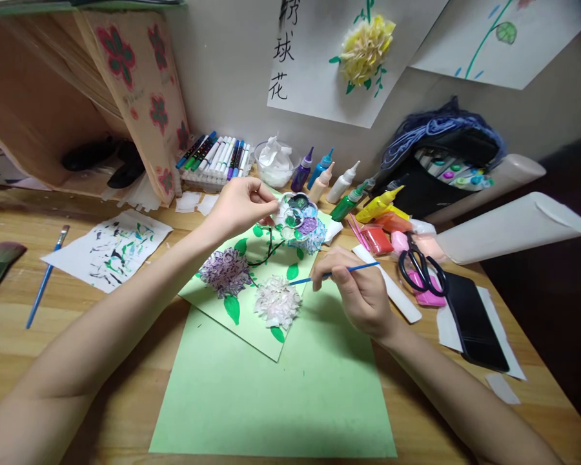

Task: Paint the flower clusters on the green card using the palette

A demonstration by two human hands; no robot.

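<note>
My left hand (244, 208) pinches the edge of a round paint palette (297, 218) whose wells hold dark green, purple and white paint. Held in my right hand (352, 287) is a thin blue paintbrush (306, 280), its tip at the upper right edge of a whitish-pink paper flower (277, 301). That flower sits on a light green card (252, 329) with painted leaves and dark stems. To its left on the card is a purple flower (225, 272). A blue flower (310, 240) lies partly hidden beneath the palette.
Beneath the card lies a larger green sheet (271, 407). Paint bottles (341, 182), markers (220, 155) and a plastic bowl (275, 161) stand at the back. Black scissors (422, 271) and a phone (474, 320) lie right; a paint-smeared paper (113, 248) and another brush (47, 278) lie left.
</note>
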